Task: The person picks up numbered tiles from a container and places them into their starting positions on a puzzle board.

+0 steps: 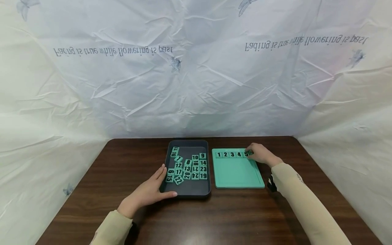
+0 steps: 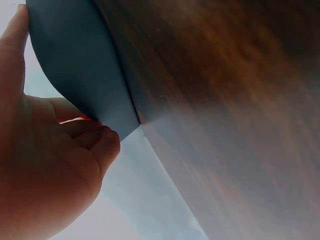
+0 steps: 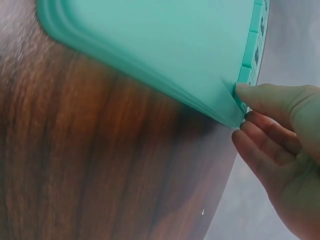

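On head view only, numbered tiles [image 1: 190,166]: left hand [image 1: 147,194] flat against tray [image 1: 186,192], right hand [image 1: 258,153] pinching tile 5 [image 1: 246,154].

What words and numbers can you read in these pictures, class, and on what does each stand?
"Fading is true while flowering is past": printed upside down, twice, on the white backdrop.
"1 2 3 4 5": tiles in the top row of the green board; the right hand touches the 5.
"9, 10, 8, 14, 13, 23, 12, 24, 20, 19": loose tiles in the grey tray, held by the left hand; the other tiles are unclear.
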